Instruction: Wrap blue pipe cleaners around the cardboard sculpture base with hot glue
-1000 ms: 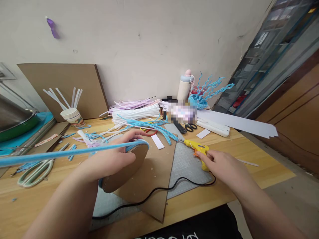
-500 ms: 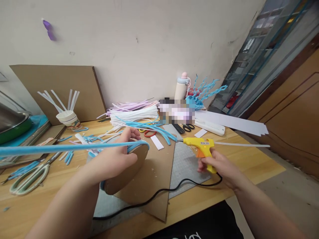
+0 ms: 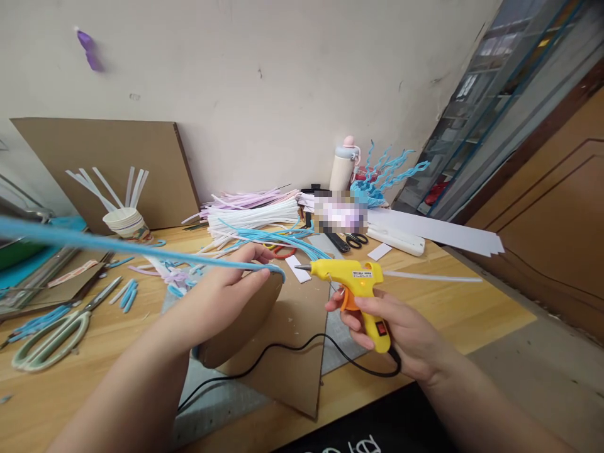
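My left hand (image 3: 229,289) is closed over the upper edge of a rounded cardboard piece (image 3: 245,324), tilted above the table. A blue pipe cleaner (image 3: 136,246) runs along that edge beneath my fingers; its loose length stretches off to the left. In my right hand (image 3: 406,327) is a yellow hot glue gun (image 3: 352,275), fingers wrapped round its handle by the orange trigger. Its metal nozzle points left, a short gap from the cardboard edge. A white glue stick (image 3: 431,277) sticks out of its back, and a black cord (image 3: 302,346) trails below.
Green-handled scissors (image 3: 61,336) lie at left, near a paper cup (image 3: 125,223) of glue sticks. Behind my hands are white pipe cleaners (image 3: 259,217), black scissors (image 3: 357,240) and a bottle (image 3: 343,167). A flat cardboard sheet (image 3: 283,371) lies under the work.
My right hand has brought the glue gun left, closer to the cardboard edge. The blue pipe cleaner's loose end has risen at the left, while my left hand stays nearly in place.
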### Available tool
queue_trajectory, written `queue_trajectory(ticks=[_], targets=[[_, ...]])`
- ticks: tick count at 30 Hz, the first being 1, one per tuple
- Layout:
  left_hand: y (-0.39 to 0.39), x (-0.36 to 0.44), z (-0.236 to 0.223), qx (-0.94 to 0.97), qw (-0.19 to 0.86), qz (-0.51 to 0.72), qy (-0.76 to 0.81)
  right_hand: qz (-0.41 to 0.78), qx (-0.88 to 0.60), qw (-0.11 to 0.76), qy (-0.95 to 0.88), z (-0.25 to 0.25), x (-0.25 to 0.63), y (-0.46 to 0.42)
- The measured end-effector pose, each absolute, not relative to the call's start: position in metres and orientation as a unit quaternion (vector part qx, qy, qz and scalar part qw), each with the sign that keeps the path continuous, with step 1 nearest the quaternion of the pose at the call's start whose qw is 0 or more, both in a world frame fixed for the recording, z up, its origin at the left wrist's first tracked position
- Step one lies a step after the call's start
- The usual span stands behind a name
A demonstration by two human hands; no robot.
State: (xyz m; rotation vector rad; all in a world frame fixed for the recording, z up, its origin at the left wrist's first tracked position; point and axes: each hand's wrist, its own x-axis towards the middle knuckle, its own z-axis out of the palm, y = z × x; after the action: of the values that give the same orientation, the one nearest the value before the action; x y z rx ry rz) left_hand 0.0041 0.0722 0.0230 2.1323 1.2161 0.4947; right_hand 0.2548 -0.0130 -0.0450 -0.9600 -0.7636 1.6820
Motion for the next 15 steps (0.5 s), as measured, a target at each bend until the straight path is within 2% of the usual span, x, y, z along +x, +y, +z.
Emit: queue_trajectory(ticks=[3, 9, 15], targets=[[0.073, 0.004, 0.023, 0.806, 0.313, 0.193, 0.464, 0.672, -0.425, 0.494, -0.351, -0.045, 0.247, -0.012], [0.072, 0.006, 0.026, 0.814, 0.316, 0.207, 0.44, 0.542, -0.527, 0.473, -0.452, -0.043, 0.239, -0.011], [0.073, 0.007, 0.027, 0.804, 0.341, 0.205, 0.442, 0.482, -0.552, 0.444, -0.515, -0.033, 0.23, -0.007]])
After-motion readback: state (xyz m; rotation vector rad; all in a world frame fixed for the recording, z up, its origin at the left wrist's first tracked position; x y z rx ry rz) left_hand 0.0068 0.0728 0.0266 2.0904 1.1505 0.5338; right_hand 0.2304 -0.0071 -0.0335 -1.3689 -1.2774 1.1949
